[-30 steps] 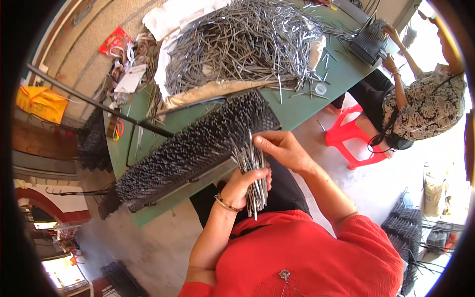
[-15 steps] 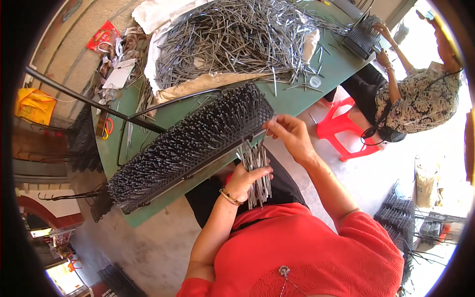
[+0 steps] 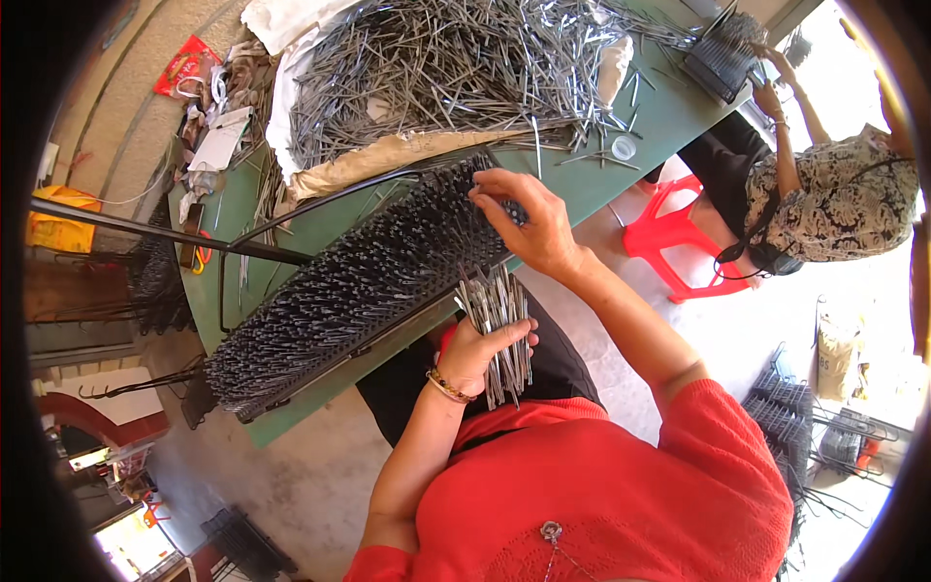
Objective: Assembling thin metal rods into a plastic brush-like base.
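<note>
My left hand (image 3: 465,357) is wrapped round a bundle of thin grey metal rods (image 3: 497,308), their upper ends fanned out beside the rack. In front of me a long black rack (image 3: 339,286) lies slantwise along the table edge, packed with many upright dark rods. Over its far right end is my right hand (image 3: 535,221), with thumb and bent fingers close together among the rod tops. Whatever is between those fingertips is too small to make out.
A large heap of loose rods (image 3: 436,82) lies on torn paper sacking (image 3: 378,167) on the green table (image 3: 659,121). Orange-handled scissors (image 3: 203,254) rest at left. A co-worker (image 3: 824,209) handles another black rack (image 3: 722,63) beside a red stool (image 3: 659,238).
My right hand has moved up and left, from beside the rack's right end to over its rods. The left hand still holds the bundle in nearly the same place.
</note>
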Demonstrator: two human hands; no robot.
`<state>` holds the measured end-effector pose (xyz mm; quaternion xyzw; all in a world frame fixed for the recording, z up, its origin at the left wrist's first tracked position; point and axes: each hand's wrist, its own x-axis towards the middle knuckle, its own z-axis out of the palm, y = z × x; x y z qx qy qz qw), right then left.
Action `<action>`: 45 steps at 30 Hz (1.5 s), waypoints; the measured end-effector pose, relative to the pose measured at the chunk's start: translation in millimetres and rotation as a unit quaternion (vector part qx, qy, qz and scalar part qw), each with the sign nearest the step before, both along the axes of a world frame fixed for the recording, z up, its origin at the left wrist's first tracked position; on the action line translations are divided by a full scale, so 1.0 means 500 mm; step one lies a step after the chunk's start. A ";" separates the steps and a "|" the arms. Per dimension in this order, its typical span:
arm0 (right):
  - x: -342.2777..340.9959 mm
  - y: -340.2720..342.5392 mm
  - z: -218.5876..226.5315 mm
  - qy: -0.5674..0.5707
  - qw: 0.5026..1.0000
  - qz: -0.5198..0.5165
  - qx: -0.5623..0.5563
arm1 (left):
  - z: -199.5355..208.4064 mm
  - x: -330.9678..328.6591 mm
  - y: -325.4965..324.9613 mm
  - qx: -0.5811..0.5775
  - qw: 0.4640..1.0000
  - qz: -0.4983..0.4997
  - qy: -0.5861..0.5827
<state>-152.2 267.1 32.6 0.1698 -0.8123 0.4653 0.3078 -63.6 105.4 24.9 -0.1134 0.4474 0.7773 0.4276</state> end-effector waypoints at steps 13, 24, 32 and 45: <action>0.012 -0.008 -0.018 0.027 0.996 0.044 0.067 | 0.003 0.005 -0.011 0.008 1.000 0.006 -0.004; 0.108 0.002 0.046 -0.347 0.936 0.069 -0.001 | 0.007 0.000 -0.029 0.024 0.998 0.063 0.019; 0.114 0.033 0.002 -0.510 0.824 0.140 -0.205 | 0.020 0.008 -0.015 0.047 0.998 0.008 0.039; 0.018 0.022 0.060 -0.232 0.951 0.005 -0.205 | -0.003 0.007 -0.016 0.043 0.999 0.000 0.019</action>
